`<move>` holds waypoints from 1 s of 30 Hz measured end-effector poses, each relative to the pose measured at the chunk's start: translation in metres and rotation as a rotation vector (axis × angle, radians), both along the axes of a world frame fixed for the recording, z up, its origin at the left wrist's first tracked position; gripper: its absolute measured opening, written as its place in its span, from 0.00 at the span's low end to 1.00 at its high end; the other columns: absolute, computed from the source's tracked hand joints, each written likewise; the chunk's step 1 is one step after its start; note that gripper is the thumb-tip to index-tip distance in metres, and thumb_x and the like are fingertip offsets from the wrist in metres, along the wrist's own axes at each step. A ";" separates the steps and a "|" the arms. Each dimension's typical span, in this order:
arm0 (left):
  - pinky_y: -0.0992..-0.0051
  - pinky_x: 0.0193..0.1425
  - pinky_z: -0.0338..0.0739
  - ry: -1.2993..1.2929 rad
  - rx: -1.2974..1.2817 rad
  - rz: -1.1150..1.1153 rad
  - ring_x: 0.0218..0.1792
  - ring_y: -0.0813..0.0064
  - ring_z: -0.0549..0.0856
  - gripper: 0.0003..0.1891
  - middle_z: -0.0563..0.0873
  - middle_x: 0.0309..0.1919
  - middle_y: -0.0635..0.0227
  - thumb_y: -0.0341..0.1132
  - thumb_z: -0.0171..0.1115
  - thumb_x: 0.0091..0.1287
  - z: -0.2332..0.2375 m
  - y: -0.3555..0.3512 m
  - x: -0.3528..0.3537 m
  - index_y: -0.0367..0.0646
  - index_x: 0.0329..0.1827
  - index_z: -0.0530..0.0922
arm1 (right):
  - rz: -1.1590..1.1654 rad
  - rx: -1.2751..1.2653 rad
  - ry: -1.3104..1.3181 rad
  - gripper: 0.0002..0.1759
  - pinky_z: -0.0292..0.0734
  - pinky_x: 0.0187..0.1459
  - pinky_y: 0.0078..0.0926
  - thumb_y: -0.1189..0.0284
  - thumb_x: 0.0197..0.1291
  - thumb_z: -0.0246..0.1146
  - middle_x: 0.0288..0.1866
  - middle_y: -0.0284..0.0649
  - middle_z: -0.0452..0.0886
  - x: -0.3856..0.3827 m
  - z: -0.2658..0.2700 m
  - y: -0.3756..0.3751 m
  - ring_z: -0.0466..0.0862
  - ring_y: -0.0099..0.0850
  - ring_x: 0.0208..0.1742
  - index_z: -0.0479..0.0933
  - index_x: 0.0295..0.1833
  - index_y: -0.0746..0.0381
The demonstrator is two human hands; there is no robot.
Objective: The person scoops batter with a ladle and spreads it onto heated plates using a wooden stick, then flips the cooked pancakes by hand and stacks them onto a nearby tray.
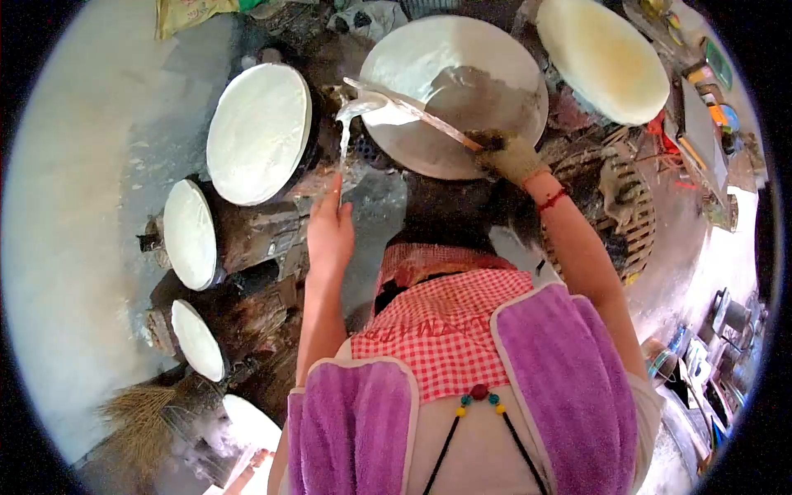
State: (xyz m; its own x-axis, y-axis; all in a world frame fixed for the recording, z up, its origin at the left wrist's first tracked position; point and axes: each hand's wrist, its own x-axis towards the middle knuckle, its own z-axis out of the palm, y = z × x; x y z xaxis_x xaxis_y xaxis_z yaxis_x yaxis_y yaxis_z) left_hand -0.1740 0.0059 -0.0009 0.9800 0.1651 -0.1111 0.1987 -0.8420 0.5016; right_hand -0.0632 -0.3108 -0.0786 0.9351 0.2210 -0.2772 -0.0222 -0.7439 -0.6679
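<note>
My right hand point(513, 157), in a dark, stained glove, is closed round the handle of a long stick-like tool point(437, 123). White, wet material point(360, 105) clings to the tool's far end and trails down from it toward my left hand point(330, 231). Bare and raised, my left hand points its fingers up just below that trail; whether it touches or holds anything is too small to tell. Beyond both hands stands a large round pan point(495, 124), partly coated with white material. Another round pan with a white surface point(260, 134) is left of the tool's tip.
Smaller white-topped rounds point(190, 235) point(198, 340) line the left side, with a straw broom point(140, 417) at the lower left. An oval, yellowish-white round point(605, 59) is at the upper right. A slatted basket point(639, 219) sits beside my right forearm.
</note>
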 end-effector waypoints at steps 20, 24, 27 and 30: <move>0.86 0.22 0.59 -0.016 -1.082 -0.175 0.19 0.88 0.63 0.22 0.67 0.20 0.77 0.34 0.45 0.75 0.026 0.068 -0.068 0.38 0.70 0.62 | -0.696 0.748 0.099 0.24 0.75 0.49 0.25 0.63 0.59 0.67 0.50 0.40 0.82 -0.121 -0.037 0.160 0.79 0.27 0.45 0.74 0.57 0.66; 0.85 0.18 0.57 0.131 -1.277 0.217 0.17 0.89 0.62 0.19 0.65 0.20 0.78 0.35 0.44 0.76 0.013 0.107 -0.079 0.38 0.67 0.65 | -0.698 1.033 0.507 0.20 0.73 0.26 0.25 0.59 0.60 0.65 0.33 0.38 0.81 -0.079 -0.071 0.219 0.79 0.29 0.26 0.75 0.52 0.60; 0.83 0.16 0.54 0.062 -1.359 0.403 0.16 0.88 0.60 0.17 0.63 0.20 0.78 0.35 0.44 0.76 0.004 0.131 -0.097 0.39 0.64 0.67 | -0.784 1.222 0.596 0.20 0.69 0.21 0.21 0.58 0.59 0.66 0.32 0.35 0.80 -0.128 -0.020 0.199 0.77 0.25 0.22 0.76 0.50 0.60; 0.84 0.15 0.51 0.014 -1.332 0.563 0.15 0.89 0.58 0.18 0.61 0.18 0.79 0.37 0.46 0.76 -0.001 0.140 -0.108 0.37 0.64 0.67 | -0.934 0.883 0.350 0.17 0.73 0.28 0.24 0.63 0.61 0.65 0.33 0.34 0.80 -0.186 -0.071 0.136 0.79 0.26 0.28 0.76 0.50 0.62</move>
State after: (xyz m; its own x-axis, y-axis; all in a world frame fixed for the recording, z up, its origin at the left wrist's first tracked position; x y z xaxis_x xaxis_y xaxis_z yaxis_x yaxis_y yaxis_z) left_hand -0.2818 0.1456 -0.0018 0.8184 0.2895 -0.4965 0.3519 0.4305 0.8312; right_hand -0.2495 -0.1751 -0.1495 0.7421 -0.2311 -0.6292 -0.5524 0.3208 -0.7693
